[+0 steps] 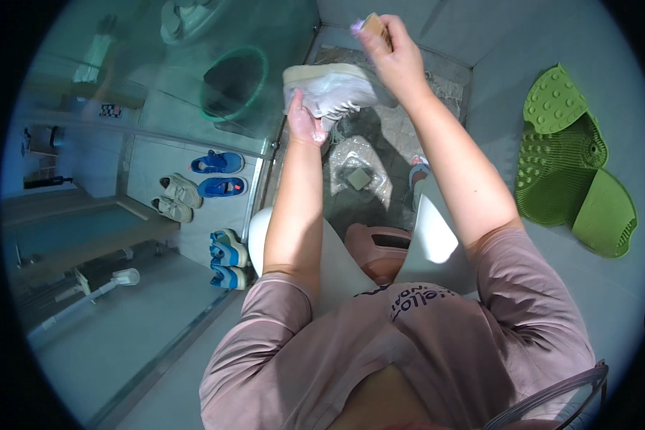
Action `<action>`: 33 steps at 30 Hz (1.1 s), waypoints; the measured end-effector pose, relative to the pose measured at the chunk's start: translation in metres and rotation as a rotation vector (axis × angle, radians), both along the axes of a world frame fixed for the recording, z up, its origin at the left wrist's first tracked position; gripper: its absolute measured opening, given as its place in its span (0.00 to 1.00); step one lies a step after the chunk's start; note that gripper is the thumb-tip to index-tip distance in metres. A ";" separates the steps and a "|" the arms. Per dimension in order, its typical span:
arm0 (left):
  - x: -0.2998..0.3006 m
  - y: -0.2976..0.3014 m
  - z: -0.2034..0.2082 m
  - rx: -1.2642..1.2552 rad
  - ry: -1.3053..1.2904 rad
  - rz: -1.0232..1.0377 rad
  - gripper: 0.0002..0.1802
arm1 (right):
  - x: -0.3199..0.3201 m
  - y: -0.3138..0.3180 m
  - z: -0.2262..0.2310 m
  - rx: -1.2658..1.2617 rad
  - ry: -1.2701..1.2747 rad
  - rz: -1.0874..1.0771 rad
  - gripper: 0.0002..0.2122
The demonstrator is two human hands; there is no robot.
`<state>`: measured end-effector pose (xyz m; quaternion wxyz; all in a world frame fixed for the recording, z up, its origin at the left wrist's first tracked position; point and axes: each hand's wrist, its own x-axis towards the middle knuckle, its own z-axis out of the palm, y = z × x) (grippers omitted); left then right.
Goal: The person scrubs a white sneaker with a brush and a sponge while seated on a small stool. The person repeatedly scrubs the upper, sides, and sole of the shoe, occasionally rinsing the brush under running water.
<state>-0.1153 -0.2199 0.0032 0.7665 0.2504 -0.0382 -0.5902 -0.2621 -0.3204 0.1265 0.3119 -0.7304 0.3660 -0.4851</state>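
A whitish lace-up shoe (337, 89) with a pale thick sole is held up on its side over the wet floor. My left hand (309, 123) grips it from below at its left end, with white suds on the palm. Raised above and to the right of the shoe, my right hand (401, 61) is closed around a small wooden-backed brush (373, 32). Pale purple bristles show at the brush's left side, apart from the shoe. The shoe's laces hang down beside my left hand.
A pinkish plastic object (381, 251) stands between my legs. A small square block (358, 178) lies on the wet floor. Blue shoes (221, 163) and greyish sneakers (181, 189) line the left. A green basin (264, 79) shows through glass. A green textured mat (562, 165) rests at the right.
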 end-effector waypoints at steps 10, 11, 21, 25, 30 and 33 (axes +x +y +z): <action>0.006 0.031 0.030 -0.414 0.223 -0.171 0.48 | 0.022 0.034 -0.006 -0.231 0.274 0.120 0.23; 0.002 0.034 0.050 -0.267 0.244 -0.175 0.62 | 0.026 0.039 -0.009 -0.251 0.297 0.129 0.22; -0.003 0.016 0.000 0.106 0.334 0.279 0.20 | 0.048 0.052 -0.052 -0.083 0.403 0.094 0.19; 0.008 0.019 0.006 0.135 0.338 0.419 0.24 | 0.048 0.062 -0.066 0.076 0.284 0.053 0.19; 0.021 0.041 0.021 0.090 0.289 0.255 0.33 | 0.039 0.056 -0.121 0.328 0.169 -0.116 0.18; 0.009 0.062 0.029 0.178 0.260 0.196 0.36 | 0.051 0.069 -0.092 0.128 0.246 0.019 0.17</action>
